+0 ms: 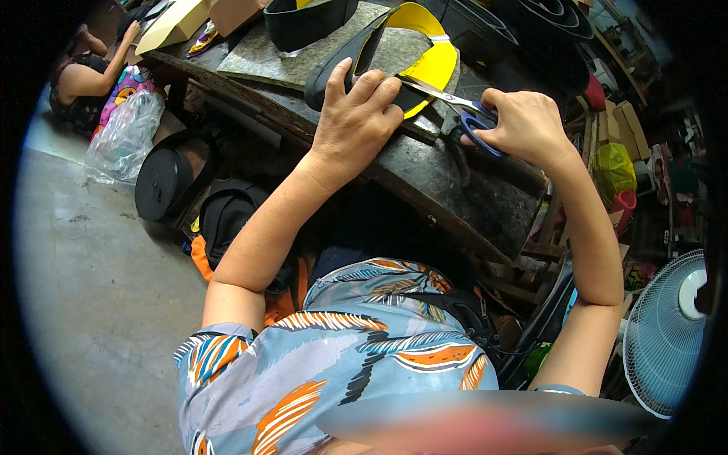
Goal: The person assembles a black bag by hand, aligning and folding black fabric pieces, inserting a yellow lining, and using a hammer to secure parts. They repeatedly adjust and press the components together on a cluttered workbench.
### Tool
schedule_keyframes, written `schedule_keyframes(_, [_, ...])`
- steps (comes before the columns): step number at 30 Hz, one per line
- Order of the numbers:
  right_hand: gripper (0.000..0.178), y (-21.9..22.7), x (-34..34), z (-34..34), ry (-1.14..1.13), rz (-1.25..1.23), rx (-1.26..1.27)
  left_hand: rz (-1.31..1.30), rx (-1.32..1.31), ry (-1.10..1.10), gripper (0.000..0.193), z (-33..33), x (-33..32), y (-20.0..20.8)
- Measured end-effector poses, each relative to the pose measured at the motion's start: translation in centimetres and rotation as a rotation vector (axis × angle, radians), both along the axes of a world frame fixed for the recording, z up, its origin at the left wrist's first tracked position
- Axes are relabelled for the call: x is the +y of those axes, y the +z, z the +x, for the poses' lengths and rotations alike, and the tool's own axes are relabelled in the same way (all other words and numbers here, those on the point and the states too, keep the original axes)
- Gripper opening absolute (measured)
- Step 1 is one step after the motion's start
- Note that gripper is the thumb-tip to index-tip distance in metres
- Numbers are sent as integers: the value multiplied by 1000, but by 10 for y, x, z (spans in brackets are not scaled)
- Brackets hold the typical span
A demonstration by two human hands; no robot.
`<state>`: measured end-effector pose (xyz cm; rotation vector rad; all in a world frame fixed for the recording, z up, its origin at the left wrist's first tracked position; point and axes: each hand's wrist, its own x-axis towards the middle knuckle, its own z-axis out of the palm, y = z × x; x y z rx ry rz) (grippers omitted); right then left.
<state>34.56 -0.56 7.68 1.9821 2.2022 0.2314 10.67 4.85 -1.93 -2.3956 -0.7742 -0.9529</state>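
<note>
A looped piece (pixel 436 64), black outside with a bright yellow lining, stands at the far side of the workbench. My left hand (pixel 356 117) is closed on its near edge, with the index finger laid over the black side. In my right hand (pixel 527 129) is a pair of scissors (pixel 478 136) with blue handles. Its blades point left and meet the near yellow edge, close to my left fingertips. Whether the blades are parted is hard to make out. Beneath the piece lies a grey speckled board (pixel 254 61).
More black bands (pixel 311 23) lie along the back of the dark workbench (pixel 470 201). A black coil (pixel 163 182) and a clear plastic bag (pixel 129 136) are on the left. Another person (pixel 83 83) sits at far left. A fan (pixel 660 334) stands at right.
</note>
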Motion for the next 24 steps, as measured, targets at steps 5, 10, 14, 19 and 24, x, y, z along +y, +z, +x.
schedule_keyframes(5, [52,-4,-2,-3,111,80,-31,-14,-28,-10,5,-2,1,-1])
schedule_keyframes(10, [34,-3,-10,-2,94,100,30,-38,-37,-26,6,-4,3,1])
schedule_keyframes(14, [41,3,-12,3,25,142,126,-76,-78,-26,12,-7,4,4])
schedule_keyframes(19, [32,-8,-17,11,77,113,141,-41,-116,-17,17,-12,10,18])
schedule_keyframes(24, [14,-25,-16,58,-20,302,939,-324,-877,-240,17,-46,56,45])
